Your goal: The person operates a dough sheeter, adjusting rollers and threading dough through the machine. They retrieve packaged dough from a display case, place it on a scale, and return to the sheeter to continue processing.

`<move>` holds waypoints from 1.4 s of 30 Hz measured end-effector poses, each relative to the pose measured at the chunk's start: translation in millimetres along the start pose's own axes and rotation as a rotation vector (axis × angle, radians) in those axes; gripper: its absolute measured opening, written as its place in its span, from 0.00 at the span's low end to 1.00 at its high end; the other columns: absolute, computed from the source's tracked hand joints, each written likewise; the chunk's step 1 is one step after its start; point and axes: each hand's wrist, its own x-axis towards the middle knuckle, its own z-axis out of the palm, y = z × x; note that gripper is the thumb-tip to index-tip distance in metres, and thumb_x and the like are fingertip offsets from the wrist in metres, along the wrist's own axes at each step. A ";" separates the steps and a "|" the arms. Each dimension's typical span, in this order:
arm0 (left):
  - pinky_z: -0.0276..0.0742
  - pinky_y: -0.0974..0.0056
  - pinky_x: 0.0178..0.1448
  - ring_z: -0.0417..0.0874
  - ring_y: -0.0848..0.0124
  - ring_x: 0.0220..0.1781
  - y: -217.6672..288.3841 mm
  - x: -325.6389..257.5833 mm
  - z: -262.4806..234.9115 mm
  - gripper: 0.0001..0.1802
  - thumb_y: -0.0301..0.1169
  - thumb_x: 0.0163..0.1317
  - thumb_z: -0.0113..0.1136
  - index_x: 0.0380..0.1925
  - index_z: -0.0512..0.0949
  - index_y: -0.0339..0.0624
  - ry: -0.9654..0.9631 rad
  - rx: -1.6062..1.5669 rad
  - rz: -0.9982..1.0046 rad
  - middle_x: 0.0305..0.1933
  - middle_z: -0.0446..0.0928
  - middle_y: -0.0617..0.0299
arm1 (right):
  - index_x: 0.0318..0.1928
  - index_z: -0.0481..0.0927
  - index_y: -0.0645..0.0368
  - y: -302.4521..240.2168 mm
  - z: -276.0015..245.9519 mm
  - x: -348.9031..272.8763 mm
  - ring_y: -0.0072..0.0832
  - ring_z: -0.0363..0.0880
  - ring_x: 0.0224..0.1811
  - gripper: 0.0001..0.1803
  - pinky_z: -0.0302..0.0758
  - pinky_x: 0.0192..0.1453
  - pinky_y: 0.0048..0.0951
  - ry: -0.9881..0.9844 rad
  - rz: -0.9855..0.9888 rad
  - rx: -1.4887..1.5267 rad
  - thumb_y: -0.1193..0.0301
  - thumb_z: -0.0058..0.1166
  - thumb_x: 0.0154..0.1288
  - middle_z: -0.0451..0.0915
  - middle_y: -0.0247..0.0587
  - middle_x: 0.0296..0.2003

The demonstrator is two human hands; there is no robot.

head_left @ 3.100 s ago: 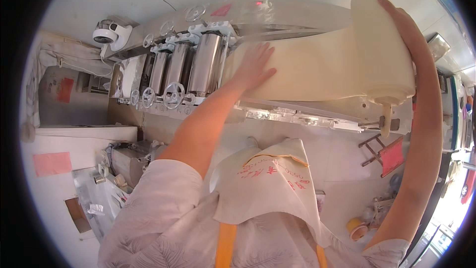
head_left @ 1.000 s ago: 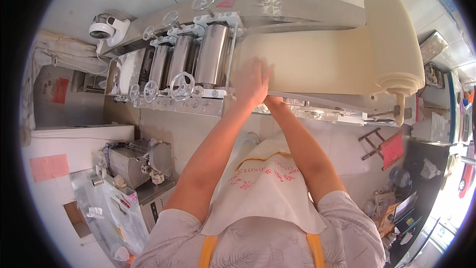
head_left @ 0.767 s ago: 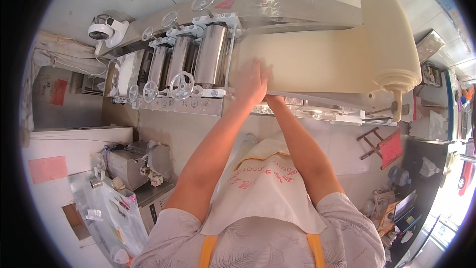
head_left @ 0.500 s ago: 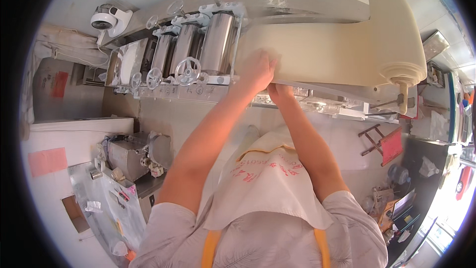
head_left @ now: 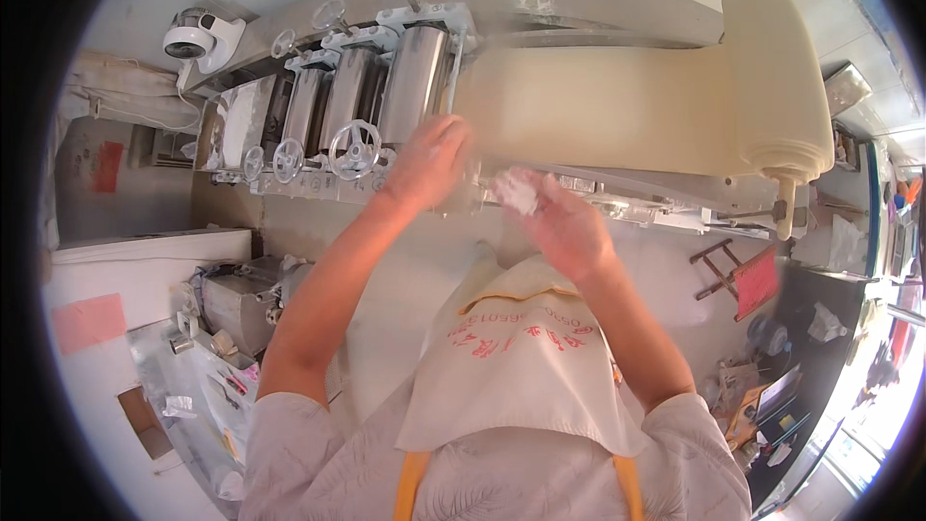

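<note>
Left hand [head_left: 427, 162] fingers spread flat on dough sheet [head_left: 598, 116] near rollers [head_left: 410, 87] | right hand [head_left: 559, 222] pinching white scrap (blurred) | keep fingertips clear of rollers.

White motor unit [head_left: 198, 34] upper left; red-topped stool [head_left: 738, 275] right; cluttered low bench [head_left: 207, 367] lower left.

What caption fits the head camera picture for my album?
Two floury hands, left hand and right hand, meet at the dough sheet beside the machine's steel rollers.
</note>
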 end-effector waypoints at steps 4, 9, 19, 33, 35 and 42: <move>0.82 0.45 0.57 0.84 0.43 0.52 -1.2 0.8 -1.6 0.05 0.25 0.75 0.61 0.46 0.79 0.35 -0.001 0.001 -0.015 0.48 0.83 0.47 | 0.75 0.71 0.75 -60.7 34.7 51.8 0.47 0.73 0.78 0.30 0.65 0.87 0.47 -0.096 -0.317 -0.312 0.60 0.43 0.91 0.75 0.56 0.74; 0.82 0.46 0.58 0.84 0.44 0.53 -4.2 -5.8 -3.9 0.05 0.24 0.72 0.63 0.44 0.79 0.35 0.020 0.008 -0.042 0.48 0.83 0.48 | 0.79 0.69 0.66 -118.9 33.7 124.4 0.50 0.65 0.84 0.35 0.62 0.87 0.41 0.020 -0.105 -1.726 0.52 0.48 0.88 0.71 0.57 0.79; 0.83 0.47 0.59 0.84 0.45 0.54 6.5 4.6 -0.8 0.05 0.21 0.69 0.64 0.44 0.81 0.36 0.035 -0.003 -0.003 0.49 0.84 0.49 | 0.84 0.64 0.57 -45.4 -24.0 210.2 0.42 0.50 0.91 0.40 0.44 0.94 0.55 -0.693 -0.316 -2.624 0.44 0.44 0.85 0.61 0.46 0.86; 0.83 0.47 0.60 0.85 0.45 0.54 11.8 6.5 -3.5 0.07 0.21 0.68 0.64 0.45 0.82 0.36 0.087 0.016 -0.034 0.50 0.84 0.50 | 0.82 0.67 0.60 -25.3 -14.2 202.1 0.50 0.53 0.90 0.41 0.44 0.92 0.63 -0.180 -0.620 -2.675 0.43 0.45 0.84 0.66 0.50 0.83; 0.83 0.47 0.60 0.85 0.45 0.54 8.8 5.9 2.8 0.07 0.21 0.69 0.64 0.45 0.82 0.36 0.079 -0.001 -0.068 0.50 0.85 0.50 | 0.82 0.66 0.59 -10.8 -13.8 218.9 0.47 0.52 0.90 0.41 0.46 0.92 0.62 -0.402 -0.542 -2.804 0.42 0.42 0.85 0.64 0.49 0.84; 0.82 0.46 0.65 0.85 0.44 0.57 11.6 4.3 -3.8 0.08 0.22 0.70 0.61 0.47 0.83 0.36 -0.007 0.004 -0.111 0.53 0.84 0.46 | 0.85 0.65 0.43 -41.9 -48.2 203.1 0.38 0.48 0.92 0.36 0.40 0.93 0.61 -0.859 -0.630 -2.700 0.42 0.39 0.87 0.59 0.31 0.88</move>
